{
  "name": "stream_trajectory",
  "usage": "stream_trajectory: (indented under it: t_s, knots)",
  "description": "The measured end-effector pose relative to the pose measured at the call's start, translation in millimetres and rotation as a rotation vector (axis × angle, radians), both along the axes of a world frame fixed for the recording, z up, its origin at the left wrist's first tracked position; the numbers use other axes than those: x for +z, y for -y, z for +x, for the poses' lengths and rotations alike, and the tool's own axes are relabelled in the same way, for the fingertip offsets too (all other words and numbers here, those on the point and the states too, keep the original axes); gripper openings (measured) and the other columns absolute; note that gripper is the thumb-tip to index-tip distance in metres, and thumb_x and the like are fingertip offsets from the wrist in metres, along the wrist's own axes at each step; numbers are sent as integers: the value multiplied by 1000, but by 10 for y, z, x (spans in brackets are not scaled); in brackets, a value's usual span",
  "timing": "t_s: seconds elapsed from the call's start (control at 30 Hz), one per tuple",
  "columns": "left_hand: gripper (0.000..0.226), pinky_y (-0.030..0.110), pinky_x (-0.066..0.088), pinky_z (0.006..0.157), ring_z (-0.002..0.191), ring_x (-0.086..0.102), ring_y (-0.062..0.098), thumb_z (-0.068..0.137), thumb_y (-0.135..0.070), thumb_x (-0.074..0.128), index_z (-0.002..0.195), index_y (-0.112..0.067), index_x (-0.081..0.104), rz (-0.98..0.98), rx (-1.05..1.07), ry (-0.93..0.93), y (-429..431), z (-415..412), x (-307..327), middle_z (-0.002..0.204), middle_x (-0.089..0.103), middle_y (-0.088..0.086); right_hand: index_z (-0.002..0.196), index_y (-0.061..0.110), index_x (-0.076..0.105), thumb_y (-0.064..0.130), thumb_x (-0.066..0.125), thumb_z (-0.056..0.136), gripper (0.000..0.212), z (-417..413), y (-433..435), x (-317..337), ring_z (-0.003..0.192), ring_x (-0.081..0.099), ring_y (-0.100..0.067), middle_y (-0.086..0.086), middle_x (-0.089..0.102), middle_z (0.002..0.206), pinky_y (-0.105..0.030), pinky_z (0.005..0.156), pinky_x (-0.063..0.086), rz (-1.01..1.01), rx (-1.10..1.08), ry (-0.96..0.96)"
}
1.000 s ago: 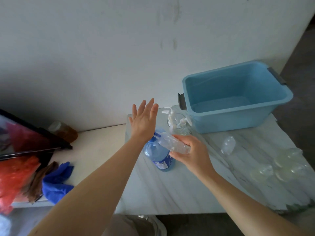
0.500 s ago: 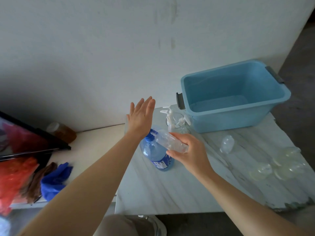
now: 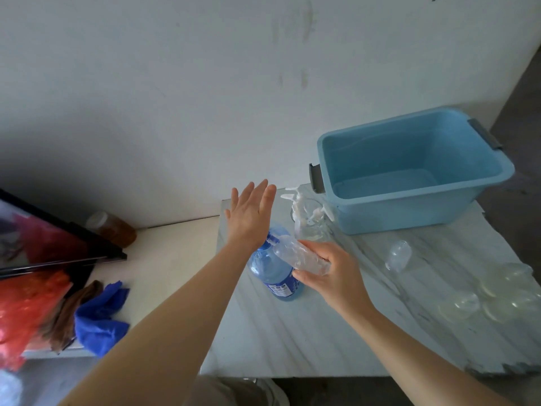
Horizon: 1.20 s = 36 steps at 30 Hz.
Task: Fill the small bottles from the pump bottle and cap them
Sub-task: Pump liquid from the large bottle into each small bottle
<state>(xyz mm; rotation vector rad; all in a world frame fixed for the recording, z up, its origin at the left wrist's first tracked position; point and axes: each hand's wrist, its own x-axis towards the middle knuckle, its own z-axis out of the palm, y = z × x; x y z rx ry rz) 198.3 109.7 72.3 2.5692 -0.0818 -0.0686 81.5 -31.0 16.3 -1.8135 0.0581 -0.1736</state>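
A blue pump bottle [image 3: 273,275] stands on the marble table [image 3: 292,341]. My left hand [image 3: 248,213] lies flat, fingers spread, palm pressing on the pump head. My right hand [image 3: 330,273] holds a small clear bottle [image 3: 295,256] tilted, its mouth against the blue spout. One clear small bottle [image 3: 398,254] stands alone to the right. Several more small clear bottles [image 3: 491,297] are grouped at the table's right edge. White pump caps sit in a clear glass [image 3: 307,221] behind the pump bottle.
A light blue tub [image 3: 409,206] holding some water stands at the back right against the wall. Left of the table, a lower white shelf [image 3: 169,259] carries a blue cloth [image 3: 101,316], an amber jar [image 3: 112,228] and a dark tray with red plastic [image 3: 29,259].
The view has shifted slightly; my left hand stays flat on the pump head and my right hand keeps the small bottle at the spout.
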Motion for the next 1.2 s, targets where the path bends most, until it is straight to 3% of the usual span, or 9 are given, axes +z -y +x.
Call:
stream_trajectory:
  t_s: [0.07, 0.13, 0.37, 0.53, 0.73, 0.87, 1.03, 1.2]
  knots:
    - [63, 51, -2, 118, 148, -6, 18, 93, -64, 9, 148, -38, 26, 11, 5, -39, 24, -55, 71, 159, 16, -5, 108, 33, 68, 29, 72, 61, 47, -2, 6, 8, 97, 62, -2, 16, 69, 102, -26, 85, 50, -6, 2, -3]
    - [57, 52, -4, 117, 148, -9, 19, 96, -60, 12, 148, -39, 23, 16, 3, -44, 27, -82, 144, 160, 12, -7, 108, 34, 67, 30, 72, 61, 47, -10, 8, 49, 97, 62, -2, 17, 68, 102, -26, 85, 50, -15, 2, 5]
    - [59, 51, -7, 116, 147, -15, 19, 93, -61, 7, 149, -43, 15, 129, -64, 35, 23, -31, 310, 161, 4, -9, 109, 33, 68, 31, 73, 62, 48, -8, 28, 172, 94, 61, -1, 19, 69, 99, -18, 81, 47, -29, 13, 39]
    - [62, 52, -7, 115, 147, -15, 18, 91, -65, 7, 148, -44, 16, 81, -55, 2, 40, -43, 272, 161, 5, -10, 109, 34, 67, 18, 81, 66, 48, -18, 41, 155, 93, 61, -2, 20, 67, 98, -19, 81, 48, -18, 6, 37]
    - [62, 52, -3, 117, 148, -10, 18, 91, -66, 9, 148, -43, 20, 37, -25, -29, 26, -46, 171, 160, 11, -9, 106, 37, 66, 28, 76, 62, 46, -18, 11, 55, 94, 62, -2, 21, 66, 98, -23, 81, 49, 3, -6, 19]
    - [83, 50, -2, 119, 148, -5, 16, 79, -82, 0, 148, -41, 22, 39, -34, -16, -1, -17, 52, 160, 15, -6, 106, 35, 68, 26, 75, 62, 45, -31, 5, 21, 93, 60, -1, 19, 66, 97, -23, 81, 49, -9, -4, 11]
    - [58, 52, -1, 118, 148, -8, 18, 95, -61, 12, 148, -39, 22, 33, -9, -47, 24, -58, 90, 160, 13, -6, 105, 35, 68, 25, 75, 63, 44, -20, 11, 11, 91, 61, -3, 15, 68, 97, -24, 79, 50, -14, 7, 3]
    - [59, 52, -3, 117, 147, -11, 19, 94, -61, 10, 149, -41, 18, 38, -3, -41, 25, -81, 166, 161, 9, -7, 106, 34, 68, 17, 80, 65, 46, -29, 14, 53, 91, 60, -2, 18, 67, 97, -21, 79, 48, -20, -4, 14]
